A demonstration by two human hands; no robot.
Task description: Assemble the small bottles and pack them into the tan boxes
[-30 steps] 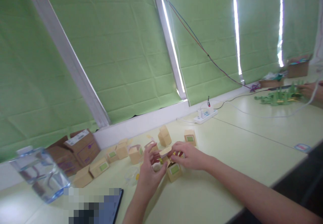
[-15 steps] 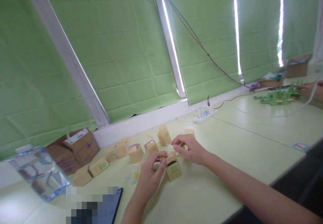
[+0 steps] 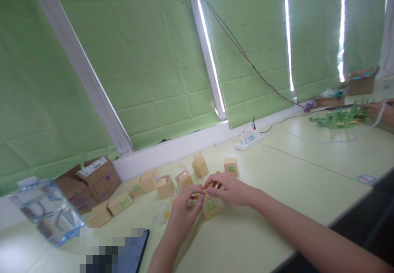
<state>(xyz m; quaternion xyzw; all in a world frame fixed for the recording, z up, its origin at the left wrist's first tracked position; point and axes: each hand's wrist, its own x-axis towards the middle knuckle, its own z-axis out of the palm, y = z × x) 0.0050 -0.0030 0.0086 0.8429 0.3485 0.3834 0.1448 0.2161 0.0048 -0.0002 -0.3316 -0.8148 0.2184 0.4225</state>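
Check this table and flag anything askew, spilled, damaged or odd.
Only one oddity: a pixelated patch covers much of the dark-edged device at lower left, hiding its surface. No spill or damage is visible around the green-labeled box at centre.

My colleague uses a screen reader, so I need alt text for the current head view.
A person's left hand and right hand come together at the top of a small tan box on a pale table. Similar boxes and green blinds are behind.
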